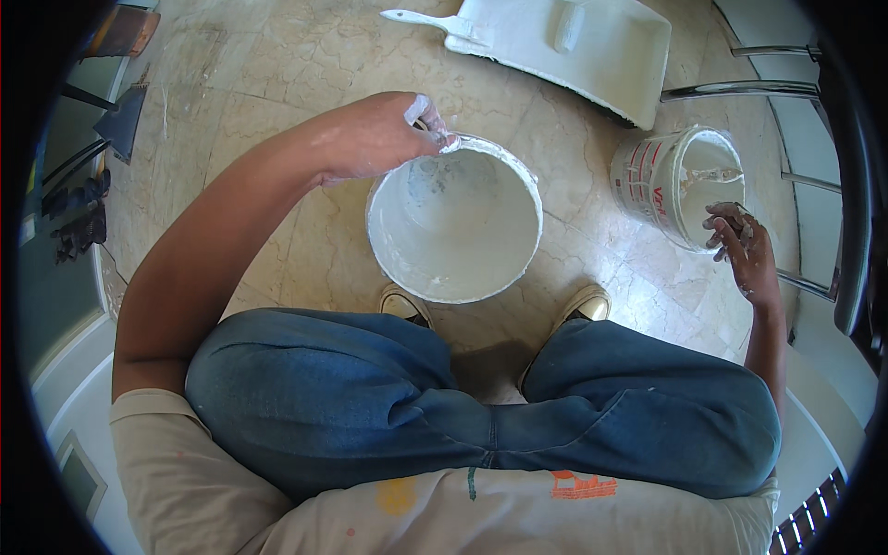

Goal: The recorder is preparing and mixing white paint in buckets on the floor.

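Observation:
Between my feet stands a large white bucket (453, 222), with pale paint coating its inner wall and whitish stuff in it. My left hand (402, 134), smeared with white on thumb and fingers, pinches the far rim of this bucket. Off to the right, a smaller white bucket (652, 185) with red print leans slightly. A paint-coated tool (712, 174) lies across its mouth; its kind is not clear. My right hand (747, 250) is at the near rim of the smaller bucket, fingers loosely bent and apart, with white smears. Nothing shows in its grasp.
A white paint tray (601, 55) lies on the tiled floor (305, 55) beyond the buckets. A brush (425, 18) rests on its left corner and a white roller (569, 26) inside it. Metal chair legs (740, 90) stand at the right. Dark tools (120, 120) line the left edge.

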`<state>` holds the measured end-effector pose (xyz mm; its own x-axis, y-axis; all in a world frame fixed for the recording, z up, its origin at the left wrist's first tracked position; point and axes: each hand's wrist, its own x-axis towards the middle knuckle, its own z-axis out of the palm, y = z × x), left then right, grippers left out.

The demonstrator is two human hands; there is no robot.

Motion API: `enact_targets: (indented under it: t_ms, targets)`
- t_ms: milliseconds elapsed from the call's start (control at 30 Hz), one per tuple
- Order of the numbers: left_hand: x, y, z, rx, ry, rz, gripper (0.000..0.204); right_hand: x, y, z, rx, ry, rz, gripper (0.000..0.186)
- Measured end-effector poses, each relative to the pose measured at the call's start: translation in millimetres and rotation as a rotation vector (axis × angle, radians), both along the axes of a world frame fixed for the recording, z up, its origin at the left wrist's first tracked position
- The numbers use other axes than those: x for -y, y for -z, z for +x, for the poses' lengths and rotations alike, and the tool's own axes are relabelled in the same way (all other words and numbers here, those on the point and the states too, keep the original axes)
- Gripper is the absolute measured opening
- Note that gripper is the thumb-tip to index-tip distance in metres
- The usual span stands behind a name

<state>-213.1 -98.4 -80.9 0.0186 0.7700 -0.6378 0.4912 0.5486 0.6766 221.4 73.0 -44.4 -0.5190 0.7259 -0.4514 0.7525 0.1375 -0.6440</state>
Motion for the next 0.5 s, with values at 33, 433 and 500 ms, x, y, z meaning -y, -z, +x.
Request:
enact_targets:
  t_ms: [33, 433, 500]
  targets:
    - [0.3, -1.3, 1.7, 0.002, 0.0, -0.005, 0.038, -0.3, 0.3, 0.6, 0.011, -0.002, -0.001, 0.028]
    - [-4.6, 11.2, 15.5, -0.127, -0.022, 0.008, 0.038, -5.2, -6.7, -3.3, -0.01, 0.0, 0.015, 0.027]
    - [-5.1, 17.1, 23.0, -0.03, -0.037, -0.037, 0.039, -9.2, -16.1, -9.8, -0.017, -0.013, 0.057, 0.027]
